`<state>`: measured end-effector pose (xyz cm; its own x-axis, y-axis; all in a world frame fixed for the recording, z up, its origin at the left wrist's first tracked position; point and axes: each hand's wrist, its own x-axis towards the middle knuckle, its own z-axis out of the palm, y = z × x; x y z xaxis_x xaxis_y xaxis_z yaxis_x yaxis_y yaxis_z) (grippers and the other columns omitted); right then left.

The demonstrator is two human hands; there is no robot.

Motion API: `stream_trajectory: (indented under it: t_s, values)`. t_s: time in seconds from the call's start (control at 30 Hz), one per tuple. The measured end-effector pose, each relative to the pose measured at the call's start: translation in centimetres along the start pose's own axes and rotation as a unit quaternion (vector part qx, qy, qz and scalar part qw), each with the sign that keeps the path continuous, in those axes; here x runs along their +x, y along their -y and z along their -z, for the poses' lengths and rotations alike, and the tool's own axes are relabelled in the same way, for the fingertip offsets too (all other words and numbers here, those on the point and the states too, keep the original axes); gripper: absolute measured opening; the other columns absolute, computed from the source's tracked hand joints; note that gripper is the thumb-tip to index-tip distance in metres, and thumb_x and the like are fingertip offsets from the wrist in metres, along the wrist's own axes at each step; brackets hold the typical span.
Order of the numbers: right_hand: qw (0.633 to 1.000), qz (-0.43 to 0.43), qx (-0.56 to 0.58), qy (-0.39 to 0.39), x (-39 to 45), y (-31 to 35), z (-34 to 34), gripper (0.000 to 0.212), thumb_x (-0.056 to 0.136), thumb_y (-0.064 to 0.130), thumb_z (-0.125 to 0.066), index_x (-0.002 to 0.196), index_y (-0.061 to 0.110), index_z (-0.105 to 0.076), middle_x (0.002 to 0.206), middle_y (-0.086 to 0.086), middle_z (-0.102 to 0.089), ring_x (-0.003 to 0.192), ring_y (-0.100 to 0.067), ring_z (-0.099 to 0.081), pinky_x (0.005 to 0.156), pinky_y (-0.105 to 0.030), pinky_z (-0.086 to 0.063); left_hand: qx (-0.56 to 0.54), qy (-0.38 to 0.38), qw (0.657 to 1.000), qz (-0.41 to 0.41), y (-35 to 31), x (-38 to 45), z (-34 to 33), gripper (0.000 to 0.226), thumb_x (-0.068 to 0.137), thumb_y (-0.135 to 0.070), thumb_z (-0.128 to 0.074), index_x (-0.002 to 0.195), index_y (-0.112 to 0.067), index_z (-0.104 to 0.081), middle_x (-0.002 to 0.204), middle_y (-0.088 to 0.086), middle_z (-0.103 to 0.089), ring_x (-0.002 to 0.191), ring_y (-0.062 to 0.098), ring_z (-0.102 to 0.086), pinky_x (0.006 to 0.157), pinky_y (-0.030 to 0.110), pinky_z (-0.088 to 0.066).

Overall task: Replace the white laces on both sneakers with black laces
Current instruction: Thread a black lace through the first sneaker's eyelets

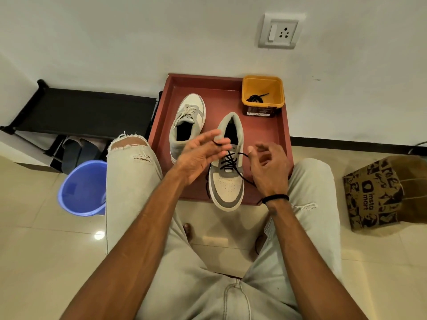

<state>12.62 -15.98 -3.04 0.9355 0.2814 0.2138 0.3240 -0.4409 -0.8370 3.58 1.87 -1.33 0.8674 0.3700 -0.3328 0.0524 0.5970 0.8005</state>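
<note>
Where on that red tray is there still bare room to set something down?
Bare tray floor shows at the far left corner behind the white-laced shoe, and between the yellow tub and the black-laced shoe. The near middle is crowded with both hands and loose lace.

A plain white wall carries a switch and socket plate. The floor is glossy cream tile with a light glare, edged by a dark skirting. A black rack stands at left, a blue bucket near it. A printed paper bag sits at right.
</note>
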Motion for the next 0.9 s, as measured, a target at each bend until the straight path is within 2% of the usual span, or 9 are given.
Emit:
stream_trajectory:
  t_s: [0.13,0.27,0.37,0.43,0.47,0.53,0.6,0.77,0.9]
  values:
    - [0.992,0.092,0.037,0.077,-0.8,0.9,-0.8,0.02,0.095,0.034,-0.072,0.113,0.024,-0.076,0.103,0.005,-0.064,0.084,-0.004,-0.063,0.069,-0.015,-0.051,0.112,0.037,0.993,0.029,1.5,-0.1,-0.8,0.03,0.102,-0.002,-0.058,0.132,-0.001,-0.063,0.113,0.02,-0.074,0.097,0.024,-0.076,0.086,0.031,-0.063]
    - [0.987,0.116,0.028,0.111,-1.3,0.5,-1.9,0.023,0.098,0.029,-0.07,0.117,0.017,-0.076,0.108,0.002,-0.064,0.093,-0.01,-0.062,0.076,-0.023,-0.055,0.133,0.026,0.99,0.036,1.9,-0.1,-0.9,0.031,0.1,-0.003,-0.063,0.129,0.004,-0.065,0.123,0.024,-0.071,0.101,0.024,-0.074,0.079,0.027,-0.062]
    - [0.987,0.129,0.021,0.089,-1.4,0.5,-2.2,0.022,0.1,0.027,-0.067,0.118,0.018,-0.076,0.11,0.005,-0.069,0.102,-0.015,-0.062,0.084,-0.027,-0.054,0.155,0.008,0.988,0.027,1.8,-0.2,-1.1,0.027,0.099,-0.006,-0.066,0.125,0.0,-0.067,0.11,0.019,-0.075,0.089,0.022,-0.076,0.074,0.029,-0.063]
    - [0.99,0.115,0.031,0.08,-1.2,0.7,-2.2,0.023,0.101,0.026,-0.066,0.119,0.016,-0.075,0.109,0.004,-0.073,0.098,-0.008,-0.065,0.084,-0.02,-0.053,0.256,-0.061,0.964,-0.021,1.7,-0.1,-0.7,0.02,0.097,-0.019,-0.072,0.115,-0.009,-0.072,0.097,0.011,-0.078,0.07,0.018,-0.074,0.064,0.031,-0.062]
    - [0.991,0.105,0.036,0.076,-1.1,0.8,-2.2,0.022,0.1,0.024,-0.067,0.119,0.015,-0.075,0.108,0.003,-0.074,0.095,-0.004,-0.065,0.083,-0.016,-0.053,0.326,-0.111,0.937,-0.057,1.8,0.1,-0.3,0.021,0.094,-0.03,-0.076,0.108,-0.014,-0.073,0.092,0.006,-0.078,0.067,0.016,-0.072,0.062,0.032,-0.061]
    - [0.994,0.084,0.032,0.067,-0.9,0.8,-2.3,0.021,0.099,0.022,-0.069,0.117,0.015,-0.076,0.107,0.001,-0.075,0.093,-0.003,-0.065,0.081,-0.016,-0.053,0.437,-0.203,0.87,-0.106,2.2,0.5,0.3,0.028,0.086,-0.048,-0.08,0.096,-0.023,-0.074,0.083,-0.006,-0.076,0.07,0.009,-0.071,0.065,0.03,-0.06]
    - [0.996,0.072,0.017,0.057,-0.7,0.8,-2.4,0.02,0.097,0.02,-0.07,0.115,0.015,-0.077,0.104,0.0,-0.074,0.09,-0.007,-0.066,0.08,-0.023,-0.055,0.479,-0.231,0.837,-0.128,2.7,0.6,0.5,0.033,0.083,-0.056,-0.08,0.092,-0.025,-0.073,0.078,-0.011,-0.073,0.071,0.002,-0.069,0.066,0.025,-0.058]
    - [0.994,0.072,-0.058,0.065,0.0,1.1,-2.9,0.018,0.096,0.022,-0.07,0.112,0.016,-0.078,0.096,-0.002,-0.067,0.083,-0.014,-0.062,0.077,-0.034,-0.056,0.524,-0.216,0.805,-0.175,3.8,0.7,-0.3,0.036,0.081,-0.051,-0.084,0.096,-0.02,-0.072,0.084,-0.01,-0.07,0.072,0.001,-0.063,0.064,0.02,-0.053]
    - [0.984,0.085,-0.125,0.099,1.0,1.2,-3.8,0.02,0.097,0.027,-0.069,0.114,0.02,-0.077,0.101,-0.002,-0.068,0.09,-0.017,-0.064,0.079,-0.033,-0.055,0.499,-0.245,0.816,-0.157,4.3,0.8,-0.6,0.035,0.084,-0.049,-0.081,0.101,-0.021,-0.07,0.09,-0.011,-0.073,0.08,0.008,-0.07,0.076,0.033,-0.061]
